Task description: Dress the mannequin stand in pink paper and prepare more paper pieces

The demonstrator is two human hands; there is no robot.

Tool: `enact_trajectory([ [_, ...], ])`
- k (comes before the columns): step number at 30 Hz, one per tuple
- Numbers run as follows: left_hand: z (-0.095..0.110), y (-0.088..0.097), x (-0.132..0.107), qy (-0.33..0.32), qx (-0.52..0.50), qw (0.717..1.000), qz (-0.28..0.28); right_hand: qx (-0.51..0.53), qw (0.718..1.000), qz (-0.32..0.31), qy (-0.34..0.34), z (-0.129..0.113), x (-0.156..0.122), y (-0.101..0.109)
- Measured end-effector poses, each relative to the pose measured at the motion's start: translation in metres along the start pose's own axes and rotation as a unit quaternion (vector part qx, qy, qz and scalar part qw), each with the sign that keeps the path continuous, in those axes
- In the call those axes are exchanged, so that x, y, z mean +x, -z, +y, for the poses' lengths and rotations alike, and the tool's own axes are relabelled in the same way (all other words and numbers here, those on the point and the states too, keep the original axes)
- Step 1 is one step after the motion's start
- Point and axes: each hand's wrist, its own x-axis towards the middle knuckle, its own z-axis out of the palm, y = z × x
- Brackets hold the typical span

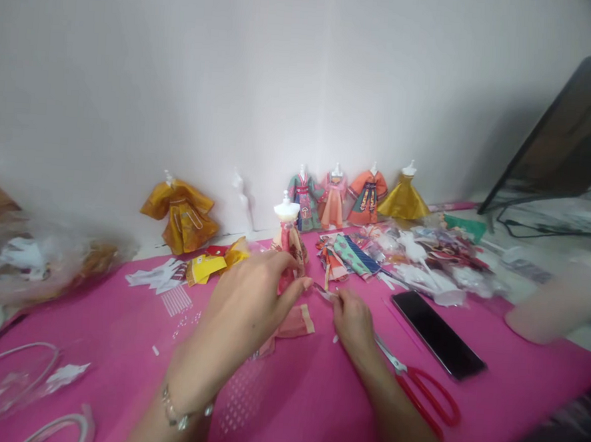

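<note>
This looks like a small craft corner, though whether in a home or a workshop is unclear, with doll-sized dressed mannequins (334, 200), scraps of cloth (356, 255) and red-handled scissors (400, 368) about a pink-topped desk (314, 402) against a plain pale wall (285, 67).

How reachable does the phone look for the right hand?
Probably yes: the phone lies uncovered near the right hand, though that hand seems to pinch a small thing it may first need to release.
</note>
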Motion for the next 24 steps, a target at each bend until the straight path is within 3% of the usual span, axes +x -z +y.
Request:
enact_trajectory([
  [3,-0.005,-0.009,0.000,-0.003,0.009,0.999,-0.044,0.114,0.993,0.002,-0.009,-0.001,0.003,0.008],
  [5,-0.014,-0.022,-0.007,0.004,-0.064,0.994,-0.093,0.202,0.979,-0.020,-0.003,-0.004,0.002,0.013],
  [9,-0.034,-0.054,-0.034,0.049,-0.289,0.923,-0.251,0.355,0.927,-0.109,0.045,-0.021,-0.012,0.027],
  [11,-0.041,-0.071,-0.052,0.072,-0.462,0.833,-0.297,0.396,0.899,-0.168,0.075,-0.032,-0.024,0.034],
  [14,-0.046,-0.091,-0.079,0.070,-0.708,0.633,-0.304,0.410,0.853,-0.284,0.155,-0.046,-0.038,0.041],
  [15,-0.048,-0.096,-0.088,0.092,-0.761,0.579,-0.279,0.401,0.838,-0.320,0.187,-0.049,-0.041,0.041],
  [16,-0.049,-0.100,-0.096,0.119,-0.789,0.540,-0.266,0.389,0.822,-0.354,0.216,-0.050,-0.043,0.041],
  [17,-0.052,-0.102,-0.102,0.151,-0.801,0.523,-0.249,0.375,0.810,-0.384,0.238,-0.051,-0.044,0.040],
  [18,-0.055,-0.104,-0.108,0.181,-0.792,0.532,-0.236,0.361,0.800,-0.411,0.249,-0.051,-0.045,0.039],
  [19,-0.059,-0.104,-0.113,0.207,-0.765,0.564,-0.231,0.346,0.790,-0.439,0.252,-0.051,-0.045,0.038],
  [22,-0.076,-0.101,-0.121,0.253,-0.640,0.691,-0.219,0.281,0.778,-0.510,0.237,-0.046,-0.046,0.036],
  [24,-0.090,-0.096,-0.123,0.258,-0.566,0.752,-0.216,0.225,0.781,-0.536,0.228,-0.043,-0.045,0.035],
])
